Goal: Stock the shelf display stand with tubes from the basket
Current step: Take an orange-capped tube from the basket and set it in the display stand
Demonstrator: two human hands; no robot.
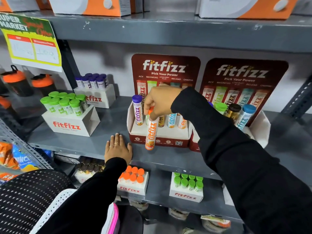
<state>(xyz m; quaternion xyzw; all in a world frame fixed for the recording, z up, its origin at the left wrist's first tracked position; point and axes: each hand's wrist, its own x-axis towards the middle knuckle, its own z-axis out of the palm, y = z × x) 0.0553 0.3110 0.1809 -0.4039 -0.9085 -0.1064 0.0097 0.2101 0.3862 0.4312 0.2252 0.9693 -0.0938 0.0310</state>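
My right hand (159,102) grips the cap end of an orange-and-white fitfizz tube (150,132), which hangs upright in front of the maroon display stand (160,141) on the grey shelf. The stand holds a purple-capped tube (137,110) at its left and several more tubes behind my hand. My left hand (118,147) lies flat and open on the shelf edge just left of the stand. A black-and-white mesh basket (33,196) sits at the lower left under my left arm; its contents are hidden.
A second fitfizz stand (244,78) with tubes stands to the right. White boxes of green-capped tubes (67,115) and purple-capped tubes (94,92) sit to the left. Boxes of orange-capped tubes (133,181) and of green-capped tubes (187,186) are on the shelf below.
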